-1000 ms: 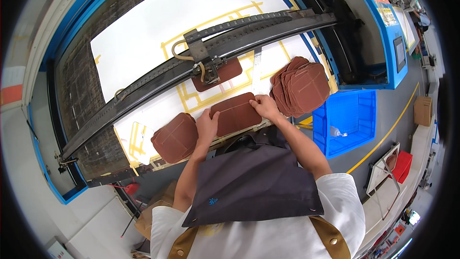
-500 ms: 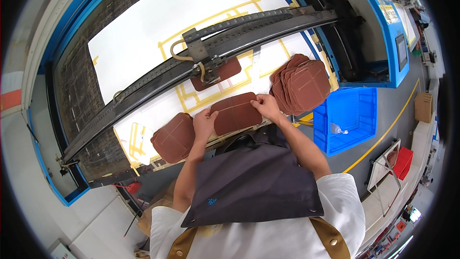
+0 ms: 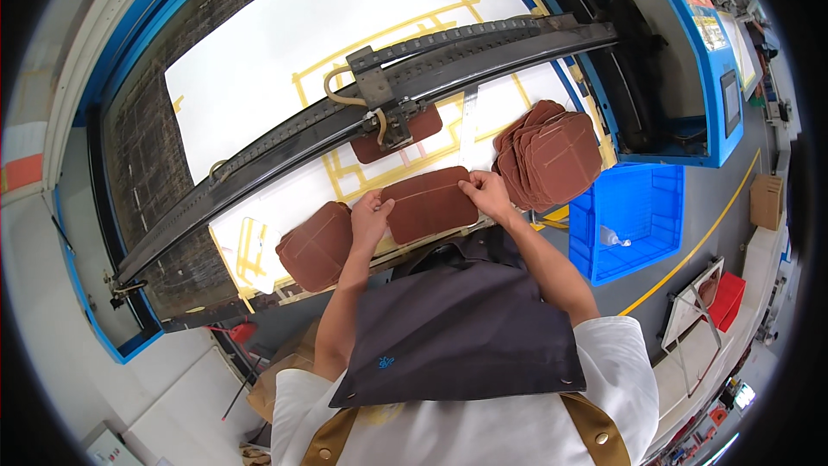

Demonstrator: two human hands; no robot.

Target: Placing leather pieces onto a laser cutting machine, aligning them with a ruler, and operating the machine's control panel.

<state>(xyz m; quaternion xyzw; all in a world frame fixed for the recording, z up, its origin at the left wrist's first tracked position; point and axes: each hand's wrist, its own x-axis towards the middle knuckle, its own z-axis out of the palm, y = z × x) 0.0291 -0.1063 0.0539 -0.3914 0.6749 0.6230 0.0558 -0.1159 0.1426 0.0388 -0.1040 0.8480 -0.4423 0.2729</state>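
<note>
A brown rounded leather panel (image 3: 431, 207) lies at the front edge of the machine bed, between my two hands. My left hand (image 3: 371, 216) pinches its left end with thumb and fingers. At its upper right corner, my right hand (image 3: 487, 192) grips it the same way. Left of my left hand is a small stack of similar brown panels (image 3: 315, 246). A larger, loosely fanned pile of brown panels (image 3: 556, 160) sits just beyond my right hand. One more brown panel (image 3: 423, 127) lies under the machine's head (image 3: 385, 125), which partly covers it.
A black gantry beam (image 3: 259, 153) spans the bed above a white sheet (image 3: 250, 78) marked with yellow tape. A blue crate (image 3: 625, 250) with a clear bottle (image 3: 614, 237) inside stands at the right. A red stool-like object (image 3: 729, 302) and cardboard box (image 3: 766, 201) are farther right.
The machine's head has slid slightly right along the beam. Both hands keep their pinch on the leather panel, which stays about where it was. The whole view has shifted a little.
</note>
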